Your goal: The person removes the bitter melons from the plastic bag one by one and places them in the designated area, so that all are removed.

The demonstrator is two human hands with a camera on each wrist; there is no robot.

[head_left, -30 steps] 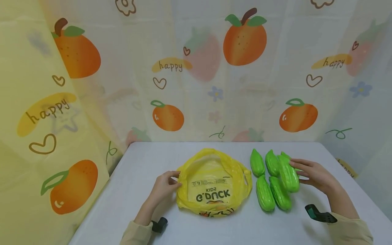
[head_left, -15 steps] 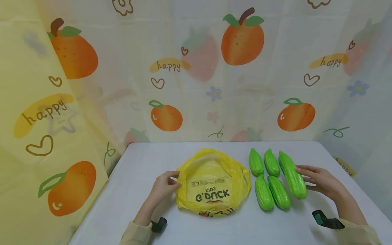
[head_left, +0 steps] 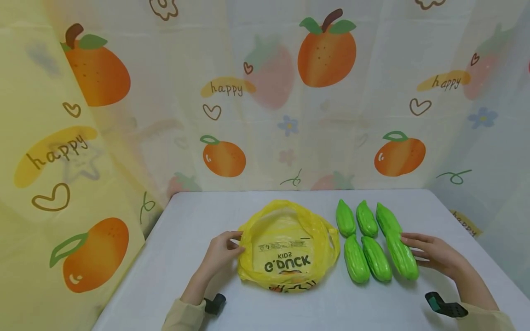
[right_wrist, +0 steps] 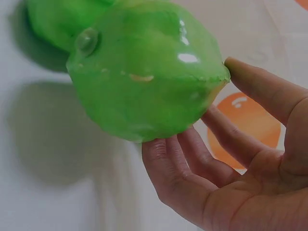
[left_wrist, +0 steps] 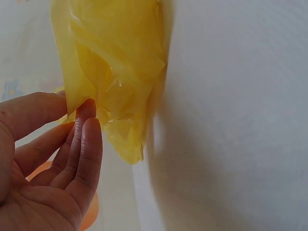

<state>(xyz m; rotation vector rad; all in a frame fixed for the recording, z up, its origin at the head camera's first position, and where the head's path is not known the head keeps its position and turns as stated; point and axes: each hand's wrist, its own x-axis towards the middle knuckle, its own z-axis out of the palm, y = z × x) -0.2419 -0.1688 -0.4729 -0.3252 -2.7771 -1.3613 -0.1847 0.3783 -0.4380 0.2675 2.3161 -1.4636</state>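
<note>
My left hand (head_left: 223,253) pinches the left rim of a yellow plastic bag (head_left: 327,271). The bag lies with its mouth spread wide, its printed inside showing. In the left wrist view thumb and fingers meet on the thin yellow plastic (left_wrist: 120,57). On the right, my right hand (head_left: 439,255) holds a shiny green toy bitter melon (head_left: 402,259) by its right side. Seen from the right wrist, the thumb is on one side of the melon (right_wrist: 144,91) and the fingers are beneath it, with a shadow on the table. Another toy bitter melon (head_left: 387,216) lies directly behind it, partly covered.
Several more green bitter melons (head_left: 356,262) lie in two short rows between the bag and my right hand. The white table (head_left: 298,312) ends at a fruit-printed curtain (head_left: 265,138) behind, with yellow cloth (head_left: 83,184) on the left.
My right hand has brought the bitter melon rightward and nearer to me, from over the back melon to in front of it. My left hand stays on the bag's rim.
</note>
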